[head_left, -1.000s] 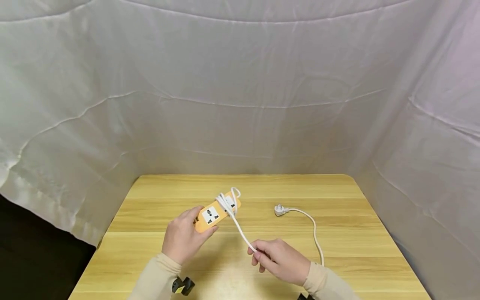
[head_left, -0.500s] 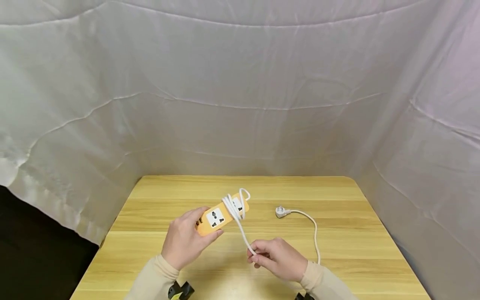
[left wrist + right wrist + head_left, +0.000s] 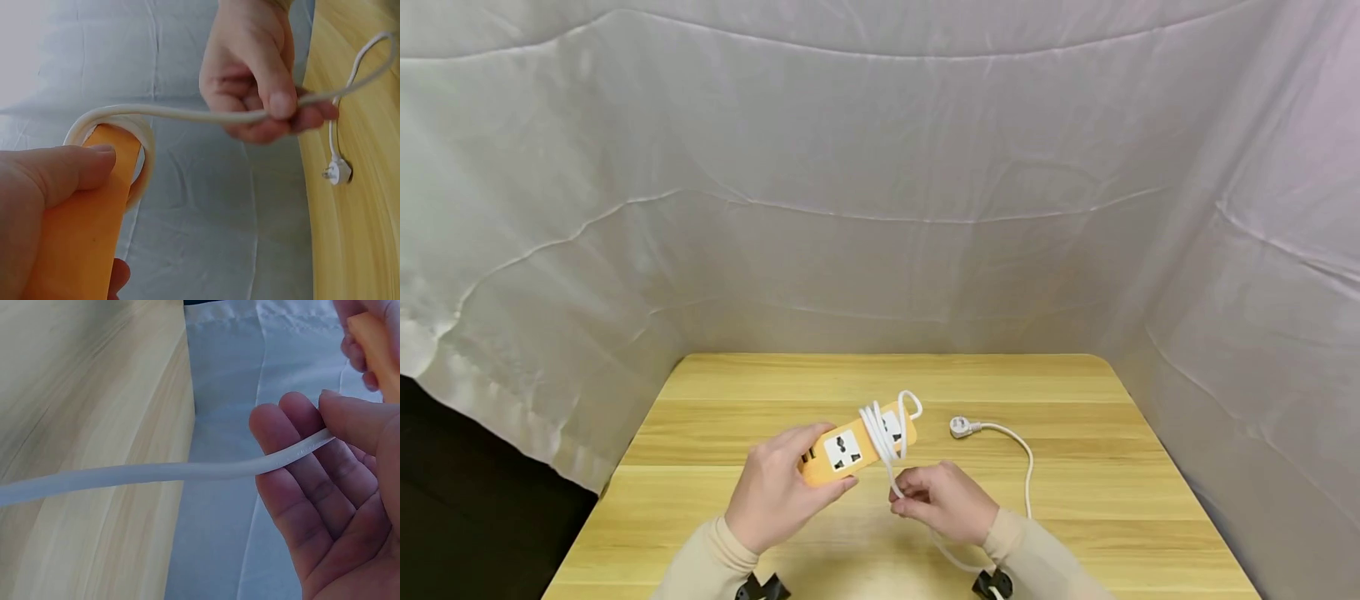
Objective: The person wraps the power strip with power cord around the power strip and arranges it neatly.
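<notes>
My left hand (image 3: 778,487) grips the near end of an orange power strip (image 3: 868,452), thumb along one side and fingers behind it, holding it tilted over the table. White cord (image 3: 880,429) is wrapped in several turns around the strip's far end, across one of its white sockets. My right hand (image 3: 946,502) pinches the cord between thumb and fingers, just below and right of the strip. In the right wrist view the held cord (image 3: 219,470) runs across the fingers. The cord's plug (image 3: 960,427) lies on the table to the right.
The free length of cord (image 3: 1028,475) curves from the plug back under the right forearm. Beneath is a wood-grain table (image 3: 1120,492), with grey curtain (image 3: 917,275) behind and on both sides.
The power strip and left hand have shifted right and a little nearer. The right hand has moved slightly up, and the cord stretch between it and the strip is shorter.
</notes>
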Tool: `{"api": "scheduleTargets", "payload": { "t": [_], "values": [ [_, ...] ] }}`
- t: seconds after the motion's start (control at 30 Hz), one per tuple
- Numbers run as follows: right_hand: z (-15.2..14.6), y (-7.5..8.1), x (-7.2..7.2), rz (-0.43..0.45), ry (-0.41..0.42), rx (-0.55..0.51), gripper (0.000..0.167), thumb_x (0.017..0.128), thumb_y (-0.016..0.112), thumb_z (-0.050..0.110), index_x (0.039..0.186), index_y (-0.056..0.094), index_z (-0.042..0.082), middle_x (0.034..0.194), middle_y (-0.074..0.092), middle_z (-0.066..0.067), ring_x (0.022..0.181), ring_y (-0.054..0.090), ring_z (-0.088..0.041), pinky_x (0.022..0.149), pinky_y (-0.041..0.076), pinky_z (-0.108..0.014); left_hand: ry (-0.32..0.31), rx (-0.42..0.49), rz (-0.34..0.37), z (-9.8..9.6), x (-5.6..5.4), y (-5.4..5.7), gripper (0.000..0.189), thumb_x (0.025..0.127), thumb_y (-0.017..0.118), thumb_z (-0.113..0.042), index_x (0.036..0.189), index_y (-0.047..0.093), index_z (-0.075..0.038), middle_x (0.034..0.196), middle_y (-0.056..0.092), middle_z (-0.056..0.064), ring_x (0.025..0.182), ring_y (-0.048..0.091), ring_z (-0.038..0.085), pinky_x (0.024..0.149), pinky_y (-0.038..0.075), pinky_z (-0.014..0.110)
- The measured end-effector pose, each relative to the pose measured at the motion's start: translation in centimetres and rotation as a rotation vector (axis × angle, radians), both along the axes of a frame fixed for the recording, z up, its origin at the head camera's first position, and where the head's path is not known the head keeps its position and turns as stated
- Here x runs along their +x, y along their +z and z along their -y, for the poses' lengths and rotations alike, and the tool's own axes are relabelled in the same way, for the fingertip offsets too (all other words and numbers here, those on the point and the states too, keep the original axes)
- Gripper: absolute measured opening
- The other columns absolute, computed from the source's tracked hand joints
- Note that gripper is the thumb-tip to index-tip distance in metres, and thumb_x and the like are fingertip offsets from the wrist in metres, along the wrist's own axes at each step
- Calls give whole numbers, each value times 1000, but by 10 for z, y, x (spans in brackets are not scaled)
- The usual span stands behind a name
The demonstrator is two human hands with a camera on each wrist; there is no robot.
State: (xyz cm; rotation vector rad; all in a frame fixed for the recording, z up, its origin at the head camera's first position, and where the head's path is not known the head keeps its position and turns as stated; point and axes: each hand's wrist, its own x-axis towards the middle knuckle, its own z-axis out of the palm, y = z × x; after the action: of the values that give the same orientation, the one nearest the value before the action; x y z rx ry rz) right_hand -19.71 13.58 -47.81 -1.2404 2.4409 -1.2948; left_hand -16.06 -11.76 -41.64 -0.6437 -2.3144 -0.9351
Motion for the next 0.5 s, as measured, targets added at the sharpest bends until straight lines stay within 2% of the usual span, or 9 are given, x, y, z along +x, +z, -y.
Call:
{"api": "scheduleTargets", "payload": {
  "t": [0.23, 0.3, 0.37, 0.5],
  "values": [
    [6, -4, -15, -39, -57, 65, 6, 88, 70, 17, 83, 72, 15, 83, 70, 11, 75, 62, 4, 65, 50, -14, -56, 0, 2, -5, 4, 1, 55, 65, 89, -32, 112, 66, -14, 96, 69, -4, 68, 56, 2, 54, 42, 14],
    [4, -6, -19, -47, -95, 75, 4, 87, 71, 16, 88, 73, 13, 85, 72, 6, 76, 64, 1, 65, 51, -15, -65, -8, 13, -5, 5, 0, 55, 65, 89, -33, 112, 66, -14, 95, 69, -3, 67, 55, 2, 53, 42, 14],
    [2, -8, -22, -61, -137, 88, 10, 86, 72, 14, 95, 72, 11, 88, 73, 0, 77, 66, -3, 66, 52, -17, -74, -14, 24, -5, 5, -1, 55, 65, 89, -34, 111, 66, -13, 94, 69, -3, 67, 54, 2, 54, 42, 14],
    [-4, -9, -30, -169, -187, 117, 26, 80, 76, 8, 105, 69, 10, 98, 71, -4, 86, 67, -12, 75, 54, -26, -115, -13, 45, -5, 7, -4, 55, 65, 89, -34, 110, 66, -12, 95, 68, -4, 69, 56, 2, 54, 44, 13]
  ]
}}
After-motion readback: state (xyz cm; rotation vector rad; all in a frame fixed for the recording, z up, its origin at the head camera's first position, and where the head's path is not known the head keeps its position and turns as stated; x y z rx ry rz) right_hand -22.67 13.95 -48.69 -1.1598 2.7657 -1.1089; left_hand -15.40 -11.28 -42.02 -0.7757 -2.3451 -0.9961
